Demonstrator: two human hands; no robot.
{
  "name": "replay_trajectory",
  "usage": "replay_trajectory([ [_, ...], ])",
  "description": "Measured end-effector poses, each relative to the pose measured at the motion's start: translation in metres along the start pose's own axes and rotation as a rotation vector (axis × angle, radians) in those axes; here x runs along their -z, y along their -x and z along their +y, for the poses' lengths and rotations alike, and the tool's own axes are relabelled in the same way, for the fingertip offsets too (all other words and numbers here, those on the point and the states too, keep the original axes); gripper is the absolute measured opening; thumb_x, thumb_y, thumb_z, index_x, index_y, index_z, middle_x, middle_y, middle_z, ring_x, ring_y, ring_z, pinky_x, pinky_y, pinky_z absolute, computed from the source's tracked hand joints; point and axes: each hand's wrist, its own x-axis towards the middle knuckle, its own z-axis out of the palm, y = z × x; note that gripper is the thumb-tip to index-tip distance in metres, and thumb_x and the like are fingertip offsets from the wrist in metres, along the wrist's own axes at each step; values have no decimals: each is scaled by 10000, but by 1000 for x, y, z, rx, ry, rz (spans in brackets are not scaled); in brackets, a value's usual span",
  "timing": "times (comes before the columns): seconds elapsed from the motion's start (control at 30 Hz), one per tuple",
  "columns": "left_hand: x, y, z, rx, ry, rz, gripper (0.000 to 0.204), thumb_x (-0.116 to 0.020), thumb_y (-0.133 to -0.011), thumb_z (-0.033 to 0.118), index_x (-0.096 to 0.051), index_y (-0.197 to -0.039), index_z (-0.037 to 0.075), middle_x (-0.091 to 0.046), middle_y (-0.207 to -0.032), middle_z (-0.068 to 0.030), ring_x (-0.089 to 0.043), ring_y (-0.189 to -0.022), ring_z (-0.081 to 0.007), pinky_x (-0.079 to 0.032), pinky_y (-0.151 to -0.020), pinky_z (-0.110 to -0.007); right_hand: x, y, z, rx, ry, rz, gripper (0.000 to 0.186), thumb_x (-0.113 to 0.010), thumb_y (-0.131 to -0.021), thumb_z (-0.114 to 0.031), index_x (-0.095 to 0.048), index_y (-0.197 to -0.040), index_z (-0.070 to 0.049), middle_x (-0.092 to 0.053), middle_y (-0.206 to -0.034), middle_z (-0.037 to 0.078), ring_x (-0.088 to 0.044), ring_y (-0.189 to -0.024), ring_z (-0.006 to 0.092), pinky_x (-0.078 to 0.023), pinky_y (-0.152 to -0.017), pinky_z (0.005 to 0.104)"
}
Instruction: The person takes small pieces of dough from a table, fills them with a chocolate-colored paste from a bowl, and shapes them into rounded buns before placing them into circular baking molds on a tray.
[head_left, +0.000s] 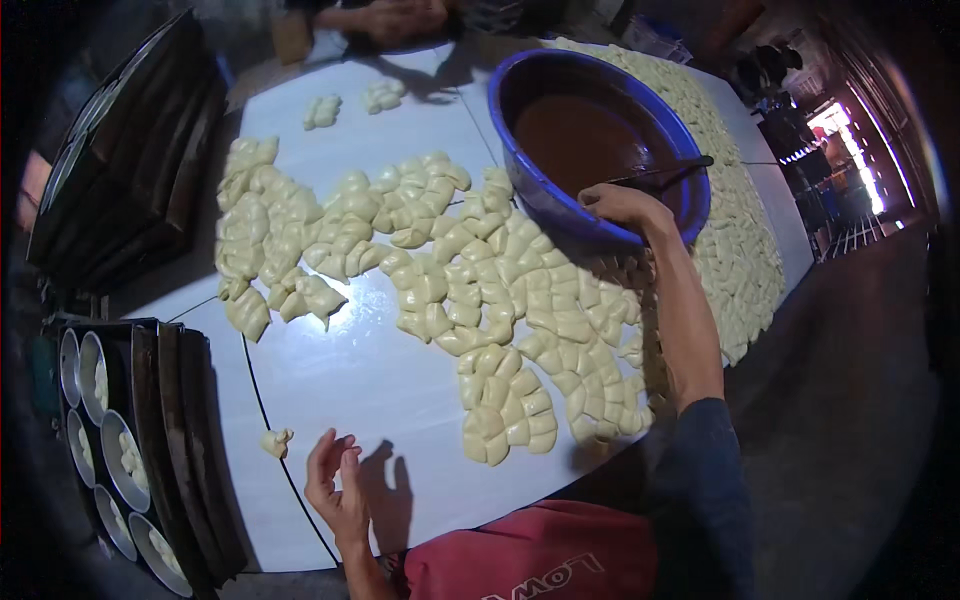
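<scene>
My right hand (pixel 632 208) is over the near rim of a large blue basin (pixel 520 165), its fingers closed and pointing left. What they grip, if anything, is hidden. Brown liquid (pixel 575 140) fills part of the basin. A dark-handled utensil (pixel 675 172) leans across the basin's right side, just beyond my fingers. Low over the white table, my left hand (pixel 338 490) is open with its fingers curved and nothing in them. A small dough piece (pixel 277 442) lies to its left. Pale dough pieces (pixel 500 285) cover the middle of the table in joined clusters.
More dough pieces (pixel 735 250) spread along the table's right side. Two small dough clumps (pixel 322 112) sit at the far left. Round tins (pixel 125 470), some with dough inside, stand in dark stacked racks (pixel 185 440) at left. Another person's hand (pixel 405 18) shows at the far edge.
</scene>
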Motion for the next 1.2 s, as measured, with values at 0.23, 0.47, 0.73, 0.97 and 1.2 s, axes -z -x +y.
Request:
replay_trajectory([
  [0.23, -2, 1, 2, 69, -94, -74, 281, -598, -973, 61, -611, -1233, -46, -699, -1037, -152, -674, -919, -189, -550, -824, -322, -13, -20, -1, 208, -65, 119, 267, -634, -890, -245, -693, -1031, -26, -709, -935, 101, -648, -859, 225, -495, -791, 379],
  [0.47, -39, -17, 22, 9, -50, -329, 276, -618, -962, 117, -648, -1189, -36, -717, -1040, -122, -685, -944, -182, -543, -843, -311, -13, 55, -66, 334, -1242, 283, 136, -645, -959, -214, -623, -961, -80, -623, -836, -13, -611, -718, 71, -501, -637, 218],
  [0.73, -109, -35, 42, 481, 800, -549, 390, -537, -1032, 272, -570, -1306, -3, -639, -1249, -108, -609, -1146, -191, -482, -980, -356, -150, 117, -183, 353, -1693, 116, 112, -585, -1004, -161, -589, -1057, -63, -650, -881, 23, -634, -698, 70, -526, -598, 206],
  [0.97, -52, -22, 10, 575, 1062, -397, 355, -531, -1039, 276, -616, -1215, -21, -700, -1125, -113, -676, -1033, -167, -529, -930, -310, -221, 139, -208, 327, -1658, -143, 107, -584, -993, -131, -569, -1066, -54, -616, -911, -13, -601, -823, 31, -500, -698, 212],
  [1.2, -19, -27, -16, 449, 863, -33, 291, -628, -989, 171, -659, -1148, -71, -716, -1032, -127, -707, -871, -160, -583, -769, -250, -268, 163, -243, 603, -771, 309, 577, -754, -821, -66, -518, -1345, -17, -529, -1345, 145, -618, -1094, 240, -509, -929, 356],
])
